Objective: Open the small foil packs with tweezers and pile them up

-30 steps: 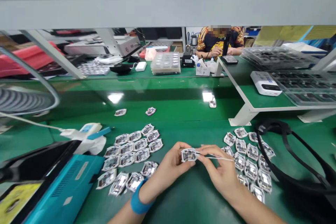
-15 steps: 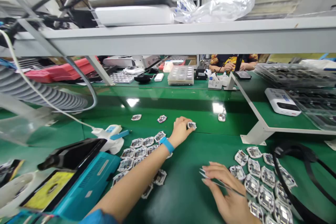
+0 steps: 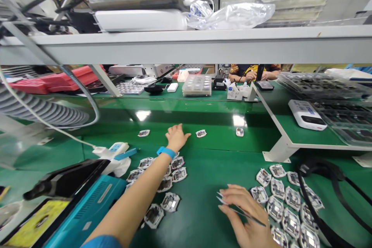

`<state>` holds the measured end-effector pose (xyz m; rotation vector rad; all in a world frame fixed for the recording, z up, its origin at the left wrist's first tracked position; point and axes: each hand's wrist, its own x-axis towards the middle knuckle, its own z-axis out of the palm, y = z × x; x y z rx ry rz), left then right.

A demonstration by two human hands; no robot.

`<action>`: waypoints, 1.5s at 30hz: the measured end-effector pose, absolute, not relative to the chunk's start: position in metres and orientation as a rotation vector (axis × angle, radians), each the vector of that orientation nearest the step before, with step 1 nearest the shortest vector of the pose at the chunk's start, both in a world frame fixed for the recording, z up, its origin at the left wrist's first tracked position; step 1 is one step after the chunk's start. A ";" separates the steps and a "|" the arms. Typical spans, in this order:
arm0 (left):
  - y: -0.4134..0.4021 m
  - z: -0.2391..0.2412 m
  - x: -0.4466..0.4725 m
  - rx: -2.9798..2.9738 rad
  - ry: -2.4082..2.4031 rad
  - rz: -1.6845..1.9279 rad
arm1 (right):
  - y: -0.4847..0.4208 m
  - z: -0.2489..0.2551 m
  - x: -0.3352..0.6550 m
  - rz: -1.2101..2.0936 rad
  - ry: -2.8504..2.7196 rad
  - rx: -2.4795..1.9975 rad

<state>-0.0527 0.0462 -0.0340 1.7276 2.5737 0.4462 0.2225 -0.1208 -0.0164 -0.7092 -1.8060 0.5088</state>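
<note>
My left hand (image 3: 176, 136), with a blue wristband, reaches far out over the green belt (image 3: 209, 155); its fingers are spread, palm down, and nothing shows in it. A small silver-framed part (image 3: 200, 133) lies just right of its thumb, apart from it. My right hand (image 3: 247, 217) rests low near the front with thin tweezers (image 3: 225, 201) held along its stretched fingers, tips pointing left. A cluster of like parts (image 3: 167, 184) lies beside my left forearm. A second cluster (image 3: 287, 205) lies right of my right hand.
Two more single parts (image 3: 143, 133) (image 3: 239, 131) lie on the far strip. A teal machine (image 3: 87, 209) and white hand tool (image 3: 114, 151) sit left, a black cable loop (image 3: 319, 170) right. A raised side shelf (image 3: 290, 131) carries trays. Another person's hands (image 3: 251, 74) work opposite.
A second ago both hands held one part at the tweezers. My left hand carried it out to the far strip, let it go and shifted left. The right hand dropped to rest.
</note>
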 end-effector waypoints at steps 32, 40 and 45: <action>-0.119 -0.022 0.060 0.955 1.091 1.013 | -0.116 -0.017 0.222 0.716 -1.591 -0.917; -0.123 -0.016 0.061 0.908 1.107 0.979 | -0.116 -0.018 0.216 0.694 -1.643 -0.910; -0.124 -0.012 0.058 0.933 1.207 1.008 | -0.116 -0.015 0.219 0.713 -1.650 -0.933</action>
